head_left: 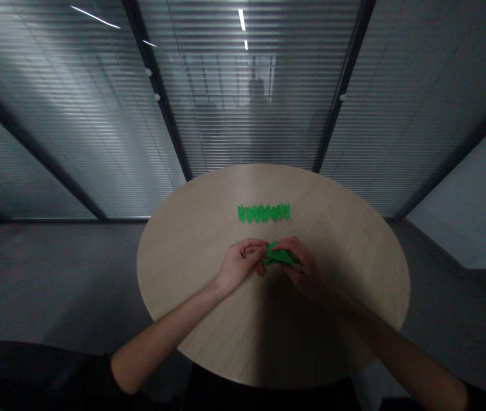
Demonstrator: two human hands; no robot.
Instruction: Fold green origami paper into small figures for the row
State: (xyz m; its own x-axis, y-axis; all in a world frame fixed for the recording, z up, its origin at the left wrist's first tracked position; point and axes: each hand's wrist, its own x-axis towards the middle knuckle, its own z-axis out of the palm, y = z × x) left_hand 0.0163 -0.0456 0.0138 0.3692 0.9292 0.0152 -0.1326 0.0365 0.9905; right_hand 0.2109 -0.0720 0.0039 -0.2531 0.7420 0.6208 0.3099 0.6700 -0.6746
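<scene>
Between my two hands is a folded piece of green paper [280,255], held a little above the near middle of the table. My left hand [243,258] pinches its left end between thumb and fingers. On the other side my right hand [305,268] grips it, fingers over the top edge and thumb below. Beyond the hands, a row of several small green folded paper pieces [264,213] lies side by side on the tabletop, pointed at their ends.
The round, light wood table [191,228] stands in front of me. Behind it rise glass panels with horizontal blinds [251,131], split by dark frames. Grey floor [76,274] shows on the left, a pale wall [474,200] on the right.
</scene>
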